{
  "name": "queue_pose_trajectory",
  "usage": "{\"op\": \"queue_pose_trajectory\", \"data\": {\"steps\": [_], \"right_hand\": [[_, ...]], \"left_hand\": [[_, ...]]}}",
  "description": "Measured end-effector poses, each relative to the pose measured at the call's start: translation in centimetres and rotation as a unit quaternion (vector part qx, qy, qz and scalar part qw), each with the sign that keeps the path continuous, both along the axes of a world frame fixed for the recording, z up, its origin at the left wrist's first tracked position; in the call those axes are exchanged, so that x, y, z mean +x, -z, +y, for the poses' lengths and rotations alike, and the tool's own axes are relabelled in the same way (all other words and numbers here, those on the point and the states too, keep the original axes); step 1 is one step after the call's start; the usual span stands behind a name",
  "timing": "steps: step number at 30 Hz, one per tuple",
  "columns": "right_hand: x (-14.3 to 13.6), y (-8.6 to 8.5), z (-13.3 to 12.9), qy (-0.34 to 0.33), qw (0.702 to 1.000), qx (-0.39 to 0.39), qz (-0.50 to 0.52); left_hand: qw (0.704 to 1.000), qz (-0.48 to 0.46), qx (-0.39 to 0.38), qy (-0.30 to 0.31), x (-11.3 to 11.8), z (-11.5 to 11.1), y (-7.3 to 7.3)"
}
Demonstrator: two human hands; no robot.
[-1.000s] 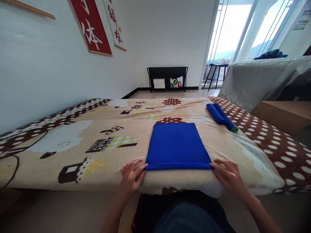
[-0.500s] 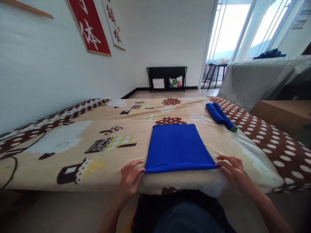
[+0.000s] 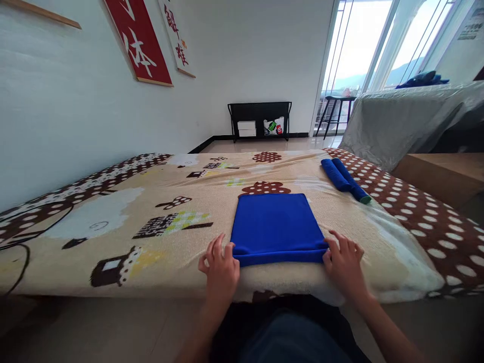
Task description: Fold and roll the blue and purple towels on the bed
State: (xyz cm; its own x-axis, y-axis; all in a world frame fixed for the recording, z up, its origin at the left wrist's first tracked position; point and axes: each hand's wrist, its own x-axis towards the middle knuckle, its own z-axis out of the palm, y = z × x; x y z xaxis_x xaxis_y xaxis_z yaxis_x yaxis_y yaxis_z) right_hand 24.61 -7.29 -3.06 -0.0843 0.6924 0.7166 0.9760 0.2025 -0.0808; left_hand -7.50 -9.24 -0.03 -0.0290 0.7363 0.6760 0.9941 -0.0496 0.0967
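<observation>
A blue towel (image 3: 278, 222) lies flat as a near-rectangle on the patterned blanket, its near edge turned over into a narrow roll. My left hand (image 3: 220, 267) pinches the left end of that roll, fingers curled at the corner. At the opposite end, my right hand (image 3: 345, 259) is closed on the right corner in the same way. Two rolled blue towels (image 3: 336, 175) lie side by side farther off to the right, one showing a green end.
The blanket (image 3: 181, 184) covers a low bed with a brown dotted border. A cardboard box (image 3: 446, 174) and a plastic-covered piece of furniture (image 3: 401, 118) stand to the right. Against the back wall is a black shelf (image 3: 260, 111), with a dark stool (image 3: 336, 108) by the window.
The towel's near edge has been turned away from me into a thicker roll. Both hands have moved inward, with fingers more curled over the ends.
</observation>
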Motion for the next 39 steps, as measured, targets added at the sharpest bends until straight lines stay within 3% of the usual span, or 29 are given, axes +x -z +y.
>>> {"op": "queue_pose_trajectory", "data": {"steps": [2,5,8,11,17,21,27,31,33,39], "right_hand": [[-2.7,0.1,-0.3,-0.050,0.998,0.017,0.021],[-6.4,0.1,-0.7,-0.179,0.983,0.012,0.033],[-7.8,0.0,-0.5,-0.252,0.968,-0.021,0.006],[-6.5,0.3,-0.2,-0.246,0.968,-0.048,-0.019],[-0.8,1.5,-0.2,-0.210,0.976,-0.043,-0.034],[2.2,2.1,-0.2,-0.167,0.985,-0.035,-0.025],[4.7,2.3,0.2,-0.142,0.989,-0.034,-0.011],[4.4,2.2,0.3,-0.109,0.994,0.000,0.003],[4.2,2.2,0.3,-0.104,0.994,0.025,0.013],[5.7,2.1,0.2,-0.185,0.982,-0.035,-0.003]], "left_hand": [[0.998,0.011,0.021,0.053,2.4,0.2,0.1],[0.980,0.042,0.018,0.194,5.5,1.0,0.8],[0.960,0.060,-0.004,0.274,6.6,1.9,1.7],[0.961,0.054,-0.021,0.269,4.9,2.2,2.2],[0.972,0.079,-0.009,0.219,-1.3,1.3,2.5],[0.980,0.050,-0.027,0.192,-3.6,1.3,2.5],[0.977,-0.031,-0.092,0.190,-4.2,1.7,1.8],[0.986,-0.041,-0.038,0.155,-3.7,1.5,1.6],[0.985,-0.031,-0.013,0.167,-3.9,1.3,1.7],[0.969,0.009,-0.048,0.243,-6.2,0.4,1.9]]}}
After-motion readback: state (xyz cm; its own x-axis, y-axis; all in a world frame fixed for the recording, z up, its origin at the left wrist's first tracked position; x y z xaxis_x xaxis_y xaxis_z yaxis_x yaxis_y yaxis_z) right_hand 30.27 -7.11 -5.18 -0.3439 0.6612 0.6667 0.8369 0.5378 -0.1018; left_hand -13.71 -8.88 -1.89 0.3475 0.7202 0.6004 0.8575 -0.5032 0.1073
